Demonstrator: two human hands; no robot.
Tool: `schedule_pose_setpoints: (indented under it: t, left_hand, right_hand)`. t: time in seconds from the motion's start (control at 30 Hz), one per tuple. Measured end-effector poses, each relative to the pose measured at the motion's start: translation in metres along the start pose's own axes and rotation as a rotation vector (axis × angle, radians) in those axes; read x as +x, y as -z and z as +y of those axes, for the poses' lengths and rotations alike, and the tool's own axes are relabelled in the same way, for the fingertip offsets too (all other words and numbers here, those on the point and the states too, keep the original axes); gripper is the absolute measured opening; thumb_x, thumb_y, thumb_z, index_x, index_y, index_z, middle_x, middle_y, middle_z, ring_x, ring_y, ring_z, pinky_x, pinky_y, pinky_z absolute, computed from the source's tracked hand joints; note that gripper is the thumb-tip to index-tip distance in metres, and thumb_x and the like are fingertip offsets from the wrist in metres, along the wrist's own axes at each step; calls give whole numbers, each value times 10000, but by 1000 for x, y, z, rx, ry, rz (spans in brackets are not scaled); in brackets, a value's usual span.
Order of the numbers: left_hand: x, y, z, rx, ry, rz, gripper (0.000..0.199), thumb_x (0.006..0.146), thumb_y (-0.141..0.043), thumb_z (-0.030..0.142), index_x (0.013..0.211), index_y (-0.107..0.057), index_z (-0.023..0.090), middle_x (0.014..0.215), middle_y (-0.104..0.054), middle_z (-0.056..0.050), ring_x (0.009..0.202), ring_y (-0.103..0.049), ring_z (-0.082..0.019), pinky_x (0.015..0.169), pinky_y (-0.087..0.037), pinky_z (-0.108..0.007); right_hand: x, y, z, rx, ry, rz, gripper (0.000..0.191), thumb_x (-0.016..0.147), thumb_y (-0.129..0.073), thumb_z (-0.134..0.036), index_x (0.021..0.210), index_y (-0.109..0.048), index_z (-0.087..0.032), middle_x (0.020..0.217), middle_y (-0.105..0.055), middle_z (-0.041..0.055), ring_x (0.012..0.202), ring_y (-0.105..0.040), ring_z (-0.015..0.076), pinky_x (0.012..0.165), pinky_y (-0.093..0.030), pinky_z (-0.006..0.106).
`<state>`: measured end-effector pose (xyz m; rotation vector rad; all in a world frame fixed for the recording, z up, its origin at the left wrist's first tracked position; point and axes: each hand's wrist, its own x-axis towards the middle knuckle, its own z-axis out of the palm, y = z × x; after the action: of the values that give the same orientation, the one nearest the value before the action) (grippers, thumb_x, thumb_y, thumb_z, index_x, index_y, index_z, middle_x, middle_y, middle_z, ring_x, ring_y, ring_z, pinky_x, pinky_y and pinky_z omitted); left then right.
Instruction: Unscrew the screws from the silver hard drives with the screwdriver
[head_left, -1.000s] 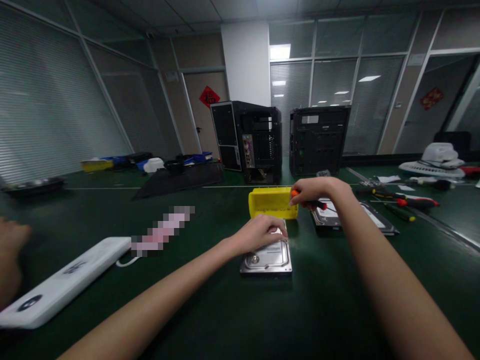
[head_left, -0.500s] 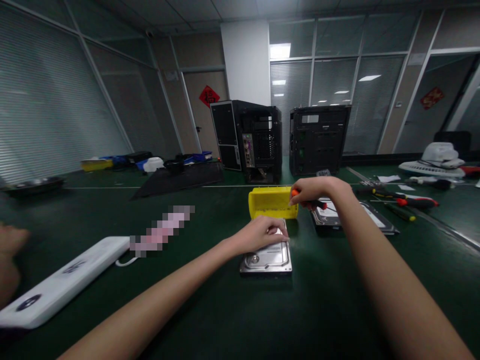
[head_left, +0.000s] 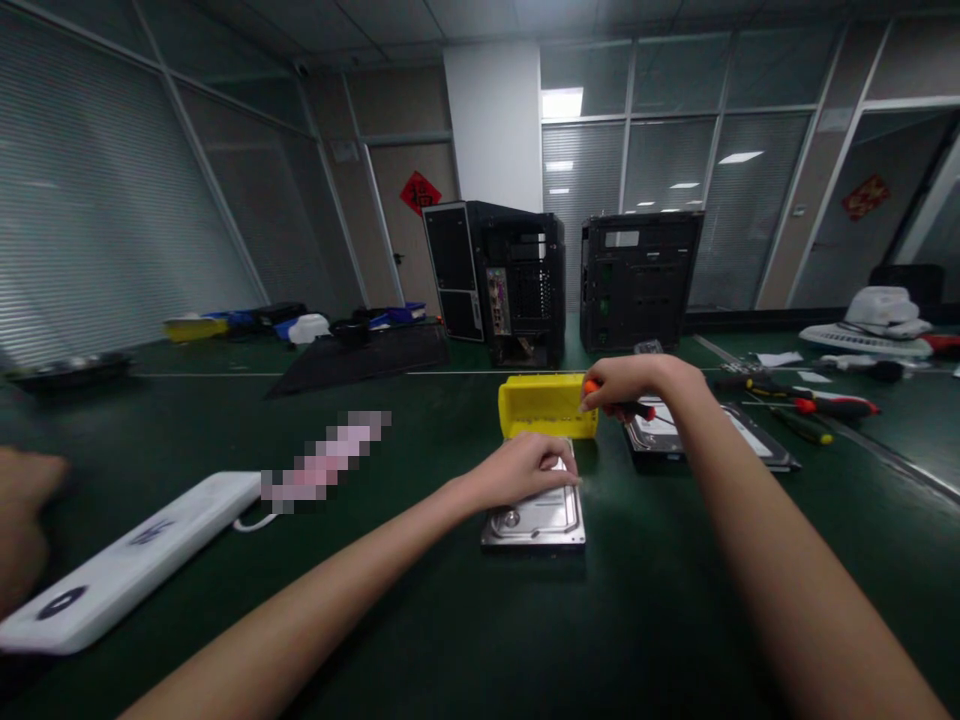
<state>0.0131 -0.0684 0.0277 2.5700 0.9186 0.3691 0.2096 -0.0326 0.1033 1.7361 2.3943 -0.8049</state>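
Our left grip (head_left: 531, 468) holds a stiff-looking hard drive (head_left: 546, 523), best taken by its edges. Our right grip (head_left: 616, 382) clasps a screwdriver (head_left: 643, 411).

Door sign: one character, 福, dark on a red diamond (head_left: 420, 193) fixed to the door (head_left: 388, 215).
Right-hand sign: gold marks on a red diamond (head_left: 866, 198); not legible.
White case (head_left: 199, 510): a dark angular logo and a round dark emblem (head_left: 63, 602), neither readable.
Near hard drive (head_left: 544, 515): fine print, too small to read.
Hard drives at right (head_left: 748, 438): white labels, wording indistinct.
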Motion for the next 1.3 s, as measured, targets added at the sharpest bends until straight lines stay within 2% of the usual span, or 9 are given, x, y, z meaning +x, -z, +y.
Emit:
schedule_pose_setpoints:
  t: [0.07,0.23,0.3,0.47,0.6,0.87,1.03,1.3]
  left_hand:
    - [2,-2,-1,7,0,37,219,826,-550,344,864,-638,147,679,-513,11,606,-444,-105,554,-294,-203]
    - [3,-5,-2,-13,-14,224,197,852,-520,324,884,-602,148,826,-580,-21,742,-512,-132,657,-367,-225]
    - [2,-4,-1,-58,-24,251,189,865,-505,312,903,-591,149,866,-603,-30,778,-539,-134,687,-390,-235]
    - [2,-2,-4,-222,23,216,199,840,-551,313,913,-593,133,863,-653,-46,787,-606,-135,721,-447,-254]
    - [2,-3,-7,-297,29,199,153,795,-609,245,886,-604,122,867,-668,-54,803,-624,-133,760,-467,-260]
    - [-1,-3,-1,-116,-45,213,180,803,-610,258,959,-664,186,895,-680,-28,812,-604,-145,747,-425,-261]
    - [1,-9,-3,-78,-124,187,144,832,-583,267,905,-691,207,873,-676,-14,806,-587,-143,759,-392,-257]
    - [-1,-12,-4,-49,-87,170,108,820,-598,278,853,-654,192,870,-628,-2,856,-543,-153,755,-368,-257]
  right_hand:
    - [1,0,0,0,2,-5,320,785,-527,-423,873,-555,-118,697,-604,51,476,-524,91,424,-370,209]
    - [2,0,0,3,-5,-10,336,783,-525,-431,902,-560,-119,696,-606,52,489,-535,96,437,-395,216]
    - [2,0,0,3,-7,-10,340,786,-519,-429,918,-560,-118,697,-607,55,487,-537,98,433,-393,217]
    - [2,0,1,-5,-4,-3,338,779,-525,-431,902,-566,-119,707,-615,62,491,-540,99,425,-378,212]
    - [1,0,1,-1,-3,-2,335,772,-530,-435,900,-561,-126,710,-616,61,503,-554,109,438,-387,216]
    - [1,0,0,9,-7,-13,318,788,-519,-419,912,-546,-128,707,-601,51,494,-544,101,433,-393,212]
    - [0,0,-1,4,-18,-17,319,792,-519,-410,925,-544,-121,686,-586,46,477,-538,106,405,-370,213]
    - [2,0,0,16,-15,-17,331,787,-528,-416,933,-552,-120,688,-593,47,489,-543,104,434,-391,214]
